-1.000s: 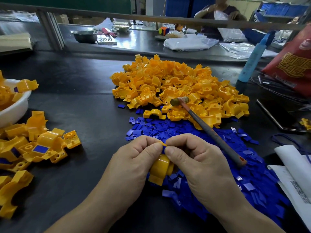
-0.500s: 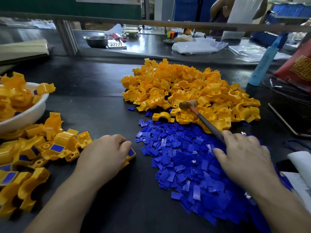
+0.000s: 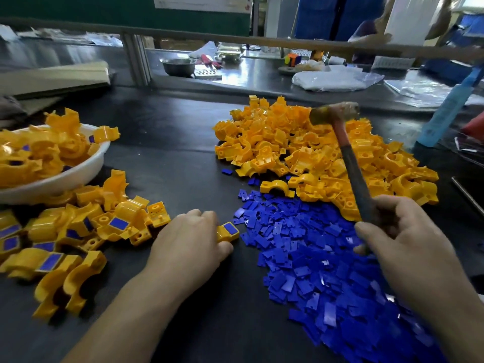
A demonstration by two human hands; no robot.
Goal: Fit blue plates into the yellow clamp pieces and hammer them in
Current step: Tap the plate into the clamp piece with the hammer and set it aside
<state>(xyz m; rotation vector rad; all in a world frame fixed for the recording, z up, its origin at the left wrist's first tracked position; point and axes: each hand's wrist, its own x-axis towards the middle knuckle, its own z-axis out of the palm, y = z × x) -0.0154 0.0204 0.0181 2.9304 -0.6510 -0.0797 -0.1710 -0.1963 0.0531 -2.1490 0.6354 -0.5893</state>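
Dark bench: left hand (image 3: pixel 190 242) pins clamp piece (image 3: pixel 227 231); right hand (image 3: pixel 403 247) raises hammer (image 3: pixel 348 158).

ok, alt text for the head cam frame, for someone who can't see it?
The right hand raises a hammer while the left hand pins a yellow clamp piece, blue plate fitted, on the dark table. Loose blue plates and yellow clamps are piled ahead.

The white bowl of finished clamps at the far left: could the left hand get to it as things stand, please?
Probably not right away: the left hand is pressing down the yellow clamp piece for the raised hammer. Once it lets go, only loose finished clamps lie between it and the white bowl.
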